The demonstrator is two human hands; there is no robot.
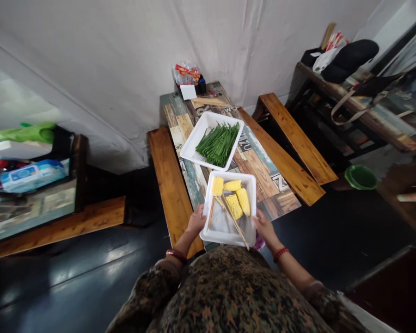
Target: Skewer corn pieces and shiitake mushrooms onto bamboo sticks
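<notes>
Between my two hands is a white plastic tray at the near end of the table. My left hand grips its left side and my right hand its right side. Several pieces of yellow corn lie in it, with wooden skewers; at least one skewer reaches over the near rim. Just beyond stands a second white tray holding a heap of long green chives or similar stalks. My fingers under the tray's sides are partly hidden.
The trays are over a patchwork-patterned table, with wooden benches along both sides. A box of packets stands at its wall end. A green bin is on the floor at right; a cluttered table is at left.
</notes>
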